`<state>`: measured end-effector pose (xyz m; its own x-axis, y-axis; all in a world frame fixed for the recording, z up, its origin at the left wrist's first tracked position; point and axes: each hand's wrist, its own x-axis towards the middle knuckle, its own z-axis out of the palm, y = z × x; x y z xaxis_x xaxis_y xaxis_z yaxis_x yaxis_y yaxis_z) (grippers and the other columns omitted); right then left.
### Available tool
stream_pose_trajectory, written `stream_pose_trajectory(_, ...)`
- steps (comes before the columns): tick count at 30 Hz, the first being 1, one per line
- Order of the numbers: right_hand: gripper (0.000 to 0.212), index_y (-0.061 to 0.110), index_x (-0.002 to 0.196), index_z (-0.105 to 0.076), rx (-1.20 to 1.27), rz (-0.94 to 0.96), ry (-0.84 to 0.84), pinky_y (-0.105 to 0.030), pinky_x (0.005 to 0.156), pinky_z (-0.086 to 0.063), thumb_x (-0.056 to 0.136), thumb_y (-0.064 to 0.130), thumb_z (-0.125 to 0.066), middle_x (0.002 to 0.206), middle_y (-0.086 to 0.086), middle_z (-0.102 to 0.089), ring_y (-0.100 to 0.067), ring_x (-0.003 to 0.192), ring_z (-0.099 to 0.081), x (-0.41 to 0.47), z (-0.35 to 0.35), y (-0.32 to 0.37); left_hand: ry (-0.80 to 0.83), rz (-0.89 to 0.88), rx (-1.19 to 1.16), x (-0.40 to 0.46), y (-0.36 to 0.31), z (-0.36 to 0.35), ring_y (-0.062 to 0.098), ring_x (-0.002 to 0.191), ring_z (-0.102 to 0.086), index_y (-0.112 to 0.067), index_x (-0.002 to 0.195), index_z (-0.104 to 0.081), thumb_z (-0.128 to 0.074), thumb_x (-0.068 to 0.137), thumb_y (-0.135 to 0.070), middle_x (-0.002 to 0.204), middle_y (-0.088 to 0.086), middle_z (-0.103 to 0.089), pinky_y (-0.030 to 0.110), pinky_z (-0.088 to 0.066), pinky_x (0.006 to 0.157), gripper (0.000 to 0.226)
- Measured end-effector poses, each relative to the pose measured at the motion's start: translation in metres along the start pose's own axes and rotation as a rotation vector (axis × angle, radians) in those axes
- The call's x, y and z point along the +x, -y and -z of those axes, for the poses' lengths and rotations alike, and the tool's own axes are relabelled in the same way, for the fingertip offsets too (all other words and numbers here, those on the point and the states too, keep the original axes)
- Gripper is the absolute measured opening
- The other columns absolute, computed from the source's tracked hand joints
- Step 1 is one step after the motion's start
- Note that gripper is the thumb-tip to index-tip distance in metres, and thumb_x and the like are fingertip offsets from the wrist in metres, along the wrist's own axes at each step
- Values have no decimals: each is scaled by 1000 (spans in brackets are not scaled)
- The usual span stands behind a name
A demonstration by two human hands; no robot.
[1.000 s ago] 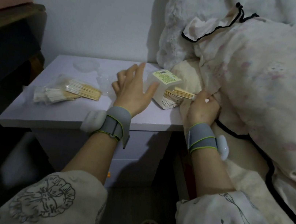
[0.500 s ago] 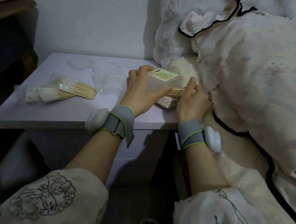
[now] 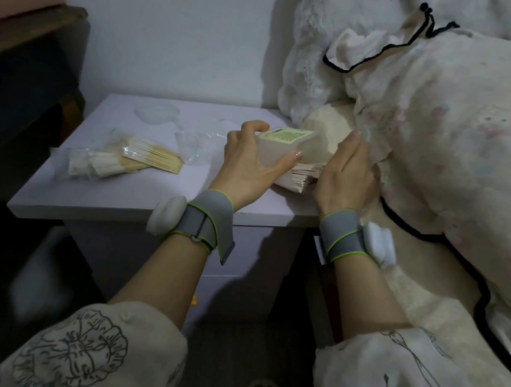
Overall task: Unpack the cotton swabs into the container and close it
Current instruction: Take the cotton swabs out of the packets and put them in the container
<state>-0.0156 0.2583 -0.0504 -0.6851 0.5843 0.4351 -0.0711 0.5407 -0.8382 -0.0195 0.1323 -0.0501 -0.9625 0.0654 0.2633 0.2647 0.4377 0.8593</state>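
Note:
A white translucent container (image 3: 282,151) with a yellow-green label on its upper face lies tipped at the right end of the nightstand. My left hand (image 3: 248,165) grips its left side, thumb across the front. My right hand (image 3: 343,176) presses against its right side, fingers hidden behind it. A bundle of wooden-stick cotton swabs (image 3: 304,180) sticks out from under the container, between my hands. Two more packs of cotton swabs (image 3: 126,159) in clear wrap lie on the left of the nightstand.
The pale nightstand (image 3: 152,207) stands against the wall. A clear round lid (image 3: 158,112) and crumpled plastic wrap (image 3: 196,148) lie behind the packs. Bedding and pillows (image 3: 454,140) press against its right edge. A dark cabinet (image 3: 15,84) is on the left.
My left hand has closed on the container. My right hand, which held swabs at the bed's edge, has moved in against the container's right side.

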Motion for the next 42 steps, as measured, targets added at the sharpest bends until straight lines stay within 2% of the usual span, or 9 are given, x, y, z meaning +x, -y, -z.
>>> stream_pose_trajectory(4, 41, -1, 104, -53, 71, 56, 24, -34, 94, -27, 98, 29, -25, 113, -23, -56, -35, 110, -48, 0, -8, -5, 24, -39, -46, -4, -3, 0, 25, 121, -42, -22, 129, -36, -67, 80, -42, 122, 2, -35, 39, -39, 105, 61)
stream_pose_trajectory(10, 44, 6, 134, -39, 52, -33, 256, -29, 108, -10, 102, 17, -11, 142, -10, -40, -26, 133, -31, 5, -6, -6, 26, -76, -58, -4, -3, 2, 22, 119, -42, -22, 128, -36, -68, 80, -39, 118, 0, -35, 38, -40, 105, 60)
stream_pose_trajectory(15, 37, 6, 111, -61, 185, -157, 130, -27, 95, -34, 99, 17, -29, 118, -13, -62, -27, 115, -52, 10, 0, -3, 41, -87, 3, -3, 3, -3, 24, 124, -38, -18, 131, -36, -70, 80, -34, 125, 3, -33, 38, -36, 108, 63)
stream_pose_trajectory(19, 30, 7, 103, -66, 164, -140, 117, -27, 91, -40, 93, 11, -38, 111, -11, -67, -25, 108, -57, 11, -2, -5, 42, -105, 46, -1, 7, -8, 24, 127, -37, -15, 130, -38, -71, 80, -30, 132, 7, -32, 39, -34, 110, 61)
stream_pose_trajectory(26, 27, 3, 105, -65, 88, 148, 59, -31, 93, -40, 90, 7, -43, 109, -15, -64, -29, 106, -56, 4, -4, 3, 19, -132, 94, 0, 12, -1, 22, 139, -27, -14, 136, -40, -64, 85, -35, 149, 10, -26, 41, -31, 113, 60)
stream_pose_trajectory(30, 31, 3, 102, -65, 109, 311, 56, -30, 91, -39, 85, 9, -40, 104, -16, -64, -31, 102, -56, -7, -8, 19, -118, -206, 183, -5, 15, 21, 27, 128, -36, -10, 127, -51, -51, 94, -18, 134, 13, -42, 39, -34, 108, 34)
stream_pose_trajectory(33, 29, -1, 98, -65, 101, 429, 63, -27, 86, -38, 83, 2, -42, 98, -21, -64, -37, 96, -58, -19, -17, 34, -229, -144, 313, -9, 24, 45, 26, 126, -36, -13, 124, -54, -42, 95, -8, 130, 9, -49, 30, -25, 103, 32)
stream_pose_trajectory(37, 32, -5, 100, -64, 114, 548, 245, -25, 85, -36, 81, -3, -39, 98, -23, -66, -37, 95, -61, -42, -38, 50, -370, 59, 445, -15, 43, 85, 23, 131, -33, -19, 129, -49, -37, 94, -5, 135, 3, -49, 33, -19, 105, 40)
stream_pose_trajectory(42, 38, 3, 131, -47, -118, 600, 649, -29, 110, -14, 97, 10, -32, 134, -17, -52, -31, 135, -36, -69, -70, 52, -210, 174, 785, -26, 68, 107, 21, 144, -10, -23, 139, -37, -41, 82, 0, 151, -1, -30, 41, -15, 107, 61)
